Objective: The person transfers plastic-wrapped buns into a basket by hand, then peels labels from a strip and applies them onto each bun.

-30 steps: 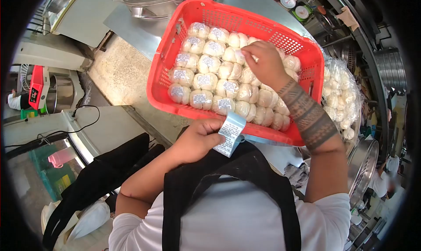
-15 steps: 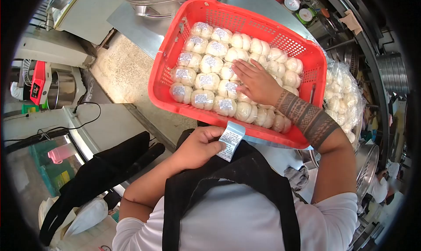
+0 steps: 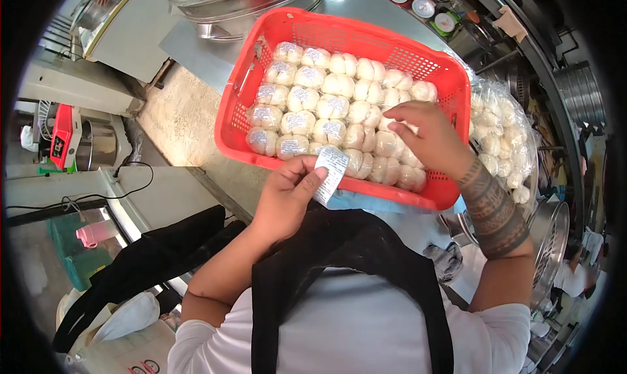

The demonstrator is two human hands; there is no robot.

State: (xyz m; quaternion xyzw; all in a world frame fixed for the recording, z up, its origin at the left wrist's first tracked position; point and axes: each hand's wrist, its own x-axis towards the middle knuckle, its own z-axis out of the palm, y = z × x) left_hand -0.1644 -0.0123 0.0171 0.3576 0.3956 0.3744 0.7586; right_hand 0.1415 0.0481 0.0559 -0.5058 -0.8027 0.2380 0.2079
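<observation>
A red plastic basket [image 3: 225,129] is filled with rows of white buns [image 3: 370,70] in clear wrap. Buns on the left side carry printed labels [image 3: 298,122]; those on the right show none. My left hand [image 3: 285,197] pinches a strip of printed label stickers [image 3: 330,171] between thumb and fingers, at the basket's near rim. Over the right-hand buns is my right hand [image 3: 428,139], its thumb and fingers apart and nothing visible between them. Whether its fingertips touch a bun, I cannot tell.
The basket rests on a metal table [image 3: 202,50]. A large metal steamer pot [image 3: 245,11] stands beyond it. To the right lie more buns in a clear plastic bag [image 3: 499,135]. Dial scales [image 3: 423,8] line the back, and a perforated metal tray [image 3: 548,250] stands at the right.
My right hand has moved right, off the middle labelled buns. My left hand has risen with the label strip to the basket's rim. One more bun in the middle appears labelled.
</observation>
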